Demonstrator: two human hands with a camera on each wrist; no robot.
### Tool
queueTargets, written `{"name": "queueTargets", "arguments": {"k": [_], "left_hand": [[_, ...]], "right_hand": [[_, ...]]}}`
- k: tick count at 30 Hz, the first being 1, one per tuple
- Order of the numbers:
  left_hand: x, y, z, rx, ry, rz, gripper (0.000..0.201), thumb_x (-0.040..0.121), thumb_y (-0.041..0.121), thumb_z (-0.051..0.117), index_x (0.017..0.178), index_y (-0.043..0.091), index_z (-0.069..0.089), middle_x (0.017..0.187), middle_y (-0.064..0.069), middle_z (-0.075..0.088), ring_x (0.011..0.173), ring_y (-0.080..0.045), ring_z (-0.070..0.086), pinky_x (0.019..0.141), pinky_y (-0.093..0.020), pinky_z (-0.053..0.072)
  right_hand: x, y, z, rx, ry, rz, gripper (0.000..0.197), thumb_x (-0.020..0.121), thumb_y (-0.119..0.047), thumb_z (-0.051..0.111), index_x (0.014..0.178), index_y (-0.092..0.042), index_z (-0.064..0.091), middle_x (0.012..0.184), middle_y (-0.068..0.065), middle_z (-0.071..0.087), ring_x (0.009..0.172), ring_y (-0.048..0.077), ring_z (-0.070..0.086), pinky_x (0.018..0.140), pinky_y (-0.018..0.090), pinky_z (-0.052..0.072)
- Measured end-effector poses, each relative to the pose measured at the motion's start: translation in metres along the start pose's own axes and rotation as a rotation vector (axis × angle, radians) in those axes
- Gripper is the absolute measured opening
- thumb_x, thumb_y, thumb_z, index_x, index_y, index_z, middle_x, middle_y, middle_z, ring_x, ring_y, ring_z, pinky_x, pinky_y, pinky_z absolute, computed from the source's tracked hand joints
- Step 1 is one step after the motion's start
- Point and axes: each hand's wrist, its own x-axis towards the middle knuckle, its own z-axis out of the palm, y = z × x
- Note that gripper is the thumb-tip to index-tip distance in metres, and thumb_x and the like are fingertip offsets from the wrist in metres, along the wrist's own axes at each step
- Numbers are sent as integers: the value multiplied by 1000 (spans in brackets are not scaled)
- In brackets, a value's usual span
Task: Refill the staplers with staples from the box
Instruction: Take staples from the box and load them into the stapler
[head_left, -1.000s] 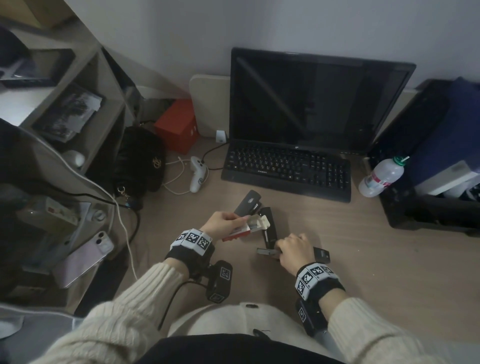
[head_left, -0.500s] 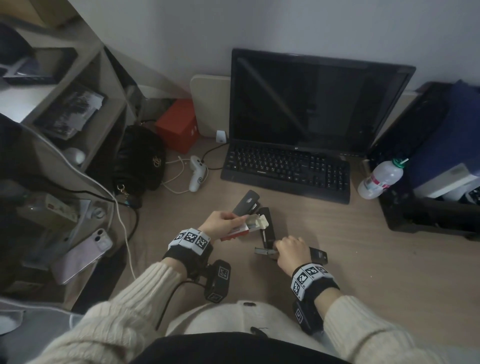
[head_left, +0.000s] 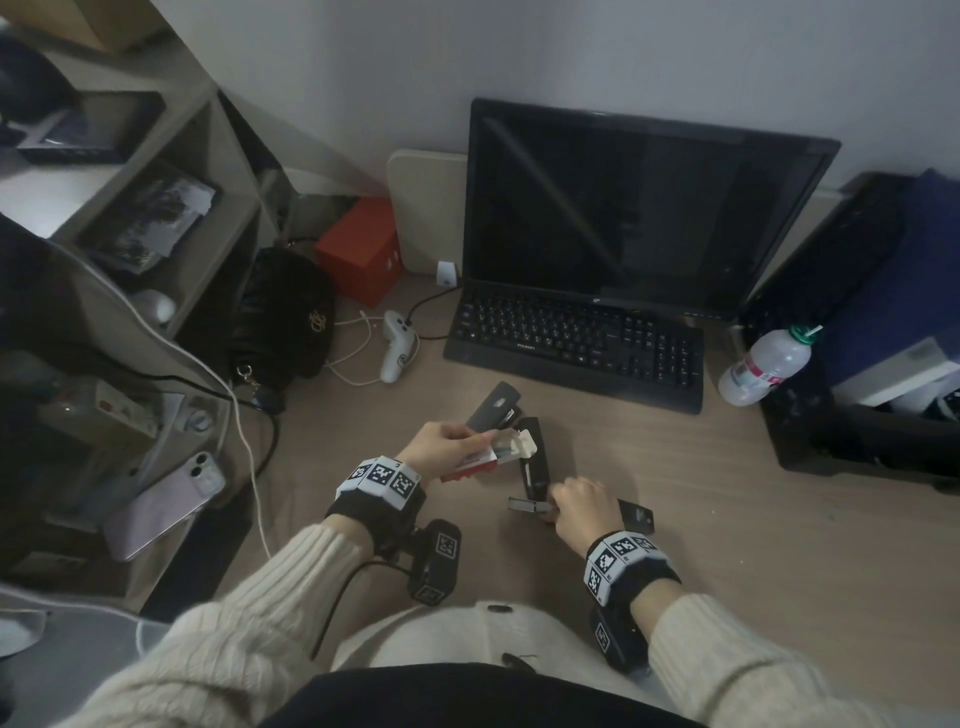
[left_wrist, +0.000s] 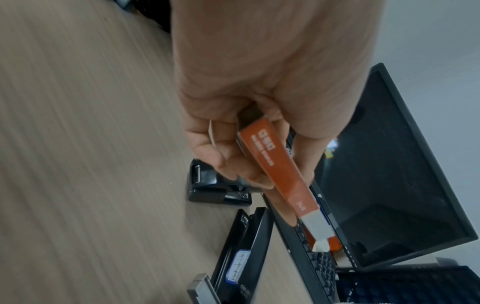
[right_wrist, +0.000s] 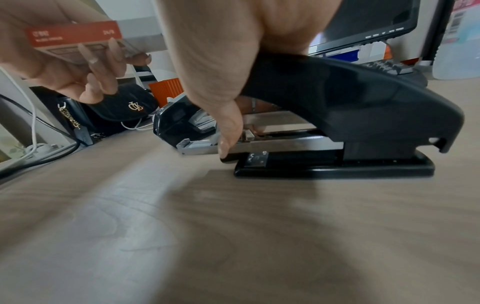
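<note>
My left hand (head_left: 462, 441) holds a red and white staple box (head_left: 485, 456) above the desk, its open white end toward the staplers; the left wrist view shows fingers and thumb pinching the box (left_wrist: 281, 172). My right hand (head_left: 563, 506) grips a black stapler (right_wrist: 363, 107) standing on the desk. Its metal staple tray (head_left: 523, 505) sticks out to the left, and the thumb (right_wrist: 228, 142) touches it. A second black stapler (head_left: 535, 460) lies lengthwise just beyond. A third stapler (head_left: 493, 405) stands behind the box with its lid raised.
A black keyboard (head_left: 576, 345) and monitor (head_left: 623, 213) stand at the back. A plastic bottle (head_left: 763, 364) lies at the right by a black bin. A white controller (head_left: 395, 345), cables, a black bag (head_left: 285, 322) and a red box (head_left: 361, 249) sit at the left.
</note>
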Motion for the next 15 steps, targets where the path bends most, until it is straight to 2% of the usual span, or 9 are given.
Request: {"name": "queueTargets", "arguments": {"k": [7, 15], "left_hand": [[0, 1, 2, -11, -3, -5, 28, 87, 41, 69, 87, 13, 71, 60, 5, 69, 52, -9, 54, 52, -21, 40], [-3, 2, 1, -27, 0, 3, 26, 89, 38, 67, 87, 13, 68, 59, 6, 70, 46, -5, 52, 48, -19, 39]], "right_hand": [[1, -4, -3, -22, -37, 20, 20, 92, -15, 53, 108, -14, 64, 110, 7, 64, 109, 27, 57, 88, 33, 44], [2, -7, -6, -34, -43, 31, 21, 90, -11, 53, 108, -15, 65, 110, 6, 64, 109, 27, 57, 90, 34, 44]]}}
